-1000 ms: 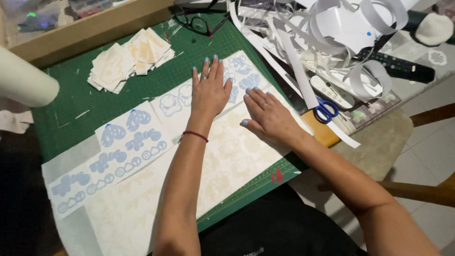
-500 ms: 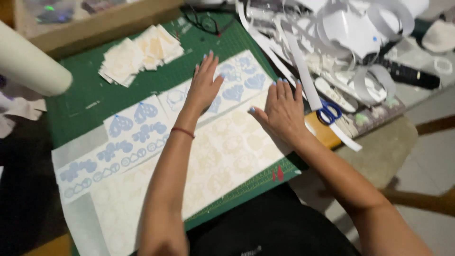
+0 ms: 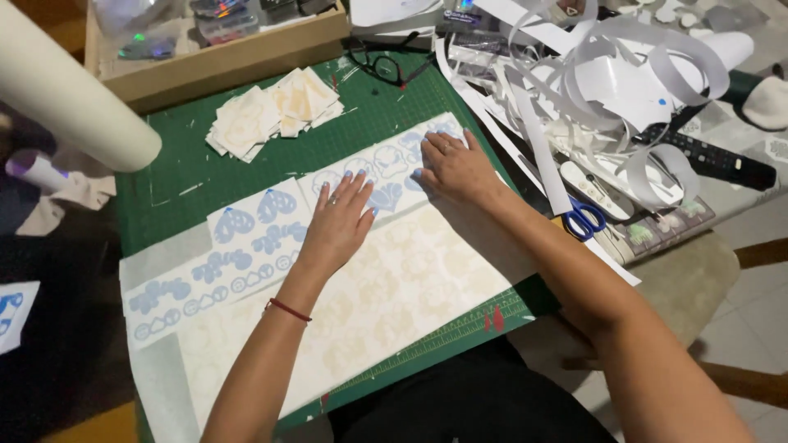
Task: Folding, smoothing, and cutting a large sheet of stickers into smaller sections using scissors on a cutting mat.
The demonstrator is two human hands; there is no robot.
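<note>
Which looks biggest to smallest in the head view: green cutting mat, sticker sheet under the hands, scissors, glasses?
1. Green cutting mat
2. Sticker sheet, pressed flat by left hand and right hand
3/4. Glasses and blue-handled scissors: alike in size, scissors partly hidden, so unranked.

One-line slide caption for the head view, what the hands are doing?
Left hand and right hand press flat on a sheet of blue stickers over a green cutting mat.

Long white sticker sheet with pale-blue cut shapes [image 3: 246, 246] lies diagonally across the green cutting mat [image 3: 176, 176] on the desk. Stack of small cream square labels [image 3: 271, 115] at the mat's far edge. Clear plastic packets [image 3: 217, 20] in the cardboard tray [image 3: 238, 61], far-left corner.
</note>
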